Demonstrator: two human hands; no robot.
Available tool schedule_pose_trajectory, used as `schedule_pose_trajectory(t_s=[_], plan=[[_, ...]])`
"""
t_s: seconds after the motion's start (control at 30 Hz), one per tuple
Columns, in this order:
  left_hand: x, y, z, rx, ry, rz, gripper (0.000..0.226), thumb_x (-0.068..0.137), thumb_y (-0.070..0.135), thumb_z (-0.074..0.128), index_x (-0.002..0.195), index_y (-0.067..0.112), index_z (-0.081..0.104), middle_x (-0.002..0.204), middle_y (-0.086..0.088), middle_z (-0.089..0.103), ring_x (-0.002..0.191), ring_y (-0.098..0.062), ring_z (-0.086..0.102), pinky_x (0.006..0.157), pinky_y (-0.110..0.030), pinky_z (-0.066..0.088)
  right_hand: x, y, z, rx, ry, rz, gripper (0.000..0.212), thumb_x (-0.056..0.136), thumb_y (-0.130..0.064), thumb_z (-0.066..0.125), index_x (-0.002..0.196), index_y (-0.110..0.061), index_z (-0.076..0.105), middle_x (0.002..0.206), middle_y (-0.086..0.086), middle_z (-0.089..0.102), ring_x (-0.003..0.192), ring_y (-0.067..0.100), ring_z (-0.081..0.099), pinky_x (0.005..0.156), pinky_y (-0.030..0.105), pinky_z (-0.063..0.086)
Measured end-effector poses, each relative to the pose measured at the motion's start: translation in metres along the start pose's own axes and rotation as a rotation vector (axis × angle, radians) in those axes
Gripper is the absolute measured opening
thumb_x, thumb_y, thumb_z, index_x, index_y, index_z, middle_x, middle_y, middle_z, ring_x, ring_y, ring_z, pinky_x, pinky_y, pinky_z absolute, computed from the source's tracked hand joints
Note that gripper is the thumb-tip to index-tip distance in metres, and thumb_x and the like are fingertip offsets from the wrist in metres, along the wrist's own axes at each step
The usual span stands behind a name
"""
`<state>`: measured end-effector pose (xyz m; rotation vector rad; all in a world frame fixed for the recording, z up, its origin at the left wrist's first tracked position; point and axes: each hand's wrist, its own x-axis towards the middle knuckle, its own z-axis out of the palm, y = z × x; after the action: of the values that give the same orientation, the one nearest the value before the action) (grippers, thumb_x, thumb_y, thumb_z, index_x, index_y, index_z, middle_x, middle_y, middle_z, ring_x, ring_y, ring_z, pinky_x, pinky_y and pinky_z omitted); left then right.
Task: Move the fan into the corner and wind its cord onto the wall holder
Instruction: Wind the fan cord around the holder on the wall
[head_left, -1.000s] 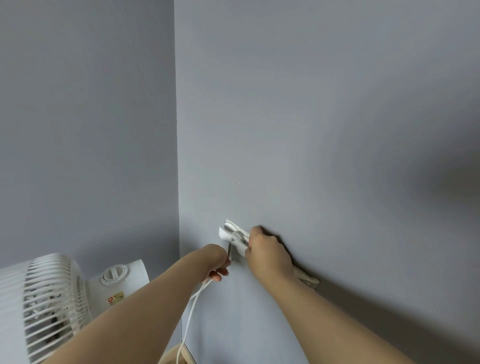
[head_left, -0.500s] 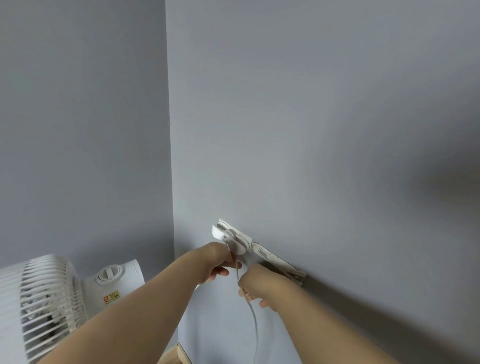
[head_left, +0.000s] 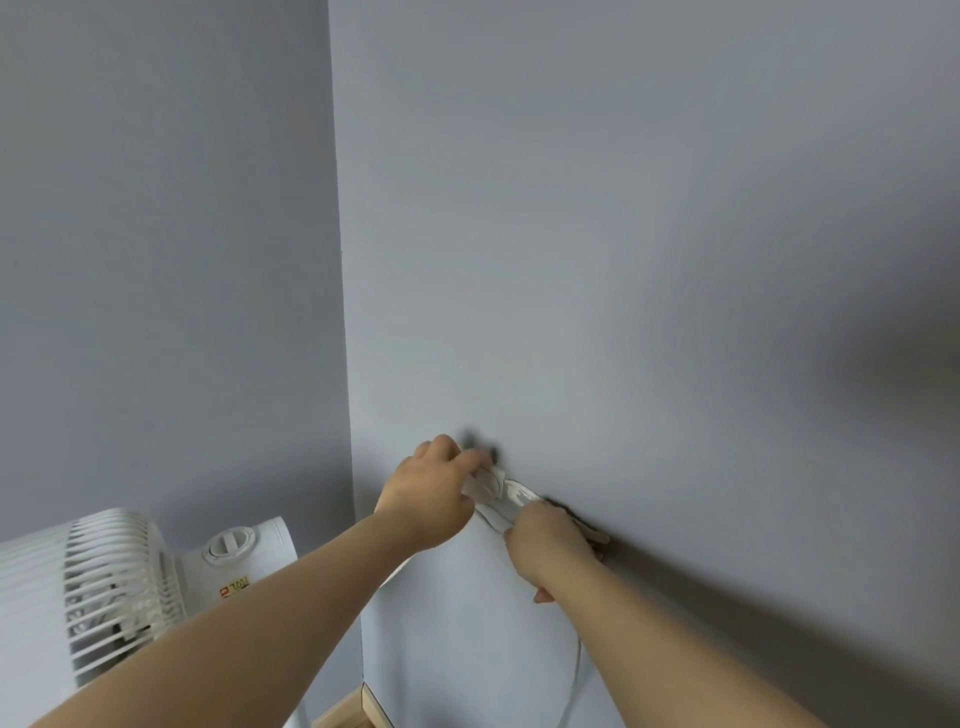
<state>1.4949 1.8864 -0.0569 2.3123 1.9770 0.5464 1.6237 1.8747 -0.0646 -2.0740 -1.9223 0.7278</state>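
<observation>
The white fan (head_left: 104, 582) stands low on the left, near the corner of two grey walls. A white wall holder (head_left: 500, 492) is fixed at a slant on the right-hand wall. My left hand (head_left: 431, 493) covers the holder's upper left end, with its fingers curled over it. Just below and to the right, my right hand (head_left: 550, 540) grips the white cord (head_left: 574, 675) against the holder's lower part. From that hand the cord hangs down in a loose curve. The holder's right tip pokes out past my right hand.
Grey walls fill most of the view and meet in a corner (head_left: 345, 364) just left of the holder. A strip of wooden floor and skirting (head_left: 358, 712) shows at the bottom, between my forearms.
My left hand has risen from below the holder onto its upper left end. My right hand has moved up again from below the holder to its lower part, and the cord trails below it.
</observation>
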Motion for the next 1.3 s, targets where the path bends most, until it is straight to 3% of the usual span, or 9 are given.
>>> schedule_pose_trajectory(t_s=[0.13, 0.37, 0.5, 0.6, 0.77, 0.83, 1.0, 1.17, 1.3], plan=[[-0.004, -0.01, 0.0, -0.022, -0.069, -0.001, 0.055, 0.086, 0.008, 0.04, 0.132, 0.037, 0.048, 0.131, 0.002, 0.042, 0.119, -0.018, 0.047, 0.082, -0.022, 0.038, -0.009, -0.011, -0.017, -0.211, 0.094, -0.067, 0.037, 0.096, 0.001, 0.038, 0.13, -0.002, 0.051, 0.132, 0.017, 0.057, 0.118, 0.034, 0.06, 0.092, 0.043, 0.053], [-0.001, -0.022, -0.007, -0.112, -0.123, 0.078, 0.062, 0.083, -0.002, 0.039, 0.133, 0.032, 0.049, 0.144, 0.01, 0.04, 0.131, -0.01, 0.04, 0.09, -0.017, 0.034, -0.015, -0.035, -0.047, -0.296, 0.213, -0.169, 0.035, 0.095, 0.0, 0.041, 0.125, -0.006, 0.057, 0.13, 0.013, 0.059, 0.12, 0.03, 0.058, 0.093, 0.035, 0.049], [0.003, -0.027, -0.008, -0.187, -0.195, 0.069, 0.06, 0.084, -0.001, 0.043, 0.137, 0.027, 0.047, 0.144, 0.005, 0.042, 0.134, -0.011, 0.037, 0.105, -0.019, 0.03, 0.001, -0.04, -0.052, 0.221, 0.019, 0.006, 0.023, 0.094, -0.003, 0.044, 0.073, -0.007, 0.053, 0.071, 0.01, 0.057, 0.06, 0.021, 0.057, 0.062, 0.026, 0.053], [0.003, -0.033, -0.009, -0.264, -0.218, 0.017, 0.055, 0.086, 0.002, 0.046, 0.139, 0.019, 0.038, 0.138, 0.0, 0.049, 0.126, -0.02, 0.047, 0.102, -0.027, 0.036, 0.003, -0.042, -0.059, 0.719, -0.203, 0.149, 0.033, 0.093, -0.007, 0.036, 0.063, -0.01, 0.047, 0.051, -0.002, 0.044, 0.024, 0.008, 0.03, 0.041, 0.013, 0.028], [-0.001, -0.027, -0.02, -0.617, 0.03, -0.092, 0.011, 0.089, 0.006, 0.052, 0.095, 0.015, 0.052, 0.099, 0.001, 0.054, 0.08, -0.016, 0.052, 0.074, -0.021, 0.04, -0.006, -0.044, -0.059, 0.611, -0.241, 0.058, 0.034, 0.095, -0.014, 0.049, 0.062, -0.016, 0.057, 0.055, -0.006, 0.041, 0.05, 0.006, 0.028, 0.049, 0.016, 0.025], [-0.003, -0.022, -0.027, -0.744, 0.022, -0.125, 0.013, 0.091, 0.011, 0.052, 0.081, 0.019, 0.055, 0.084, 0.002, 0.056, 0.065, -0.011, 0.049, 0.059, -0.013, 0.041, -0.005, -0.044, -0.059, 0.631, -0.266, 0.066, 0.033, 0.097, -0.017, 0.05, 0.065, -0.016, 0.058, 0.058, -0.007, 0.033, 0.05, 0.006, 0.021, 0.047, 0.016, 0.018], [-0.011, -0.007, -0.045, -1.002, -0.094, -0.116, 0.003, 0.089, 0.016, 0.059, 0.089, 0.014, 0.057, 0.075, 0.001, 0.061, 0.042, -0.007, 0.042, 0.041, -0.018, 0.027, 0.002, -0.047, -0.054, 0.81, -0.284, 0.163, 0.034, 0.095, -0.018, 0.054, 0.061, -0.015, 0.056, 0.042, -0.01, 0.051, 0.022, -0.002, 0.033, 0.027, 0.009, 0.019], [-0.008, 0.001, -0.045, -0.776, -0.035, -0.088, 0.026, 0.079, 0.008, 0.068, 0.076, 0.02, 0.045, 0.076, 0.0, 0.062, 0.034, -0.004, 0.049, 0.037, -0.018, 0.032, 0.002, -0.049, -0.05, 1.083, -0.268, 0.2, 0.031, 0.096, -0.009, 0.055, 0.066, -0.005, 0.053, 0.063, 0.002, 0.047, 0.05, 0.007, 0.046, 0.028, 0.01, 0.04], [-0.007, 0.004, -0.046, -0.677, -0.015, -0.08, 0.028, 0.082, 0.003, 0.062, 0.074, 0.019, 0.041, 0.07, -0.003, 0.059, 0.034, -0.004, 0.054, 0.035, -0.018, 0.04, -0.004, -0.048, -0.049, 0.867, -0.243, 0.165, 0.033, 0.094, -0.02, 0.059, 0.062, -0.017, 0.051, 0.06, -0.006, 0.046, 0.054, 0.005, 0.035, 0.048, 0.015, 0.03]])
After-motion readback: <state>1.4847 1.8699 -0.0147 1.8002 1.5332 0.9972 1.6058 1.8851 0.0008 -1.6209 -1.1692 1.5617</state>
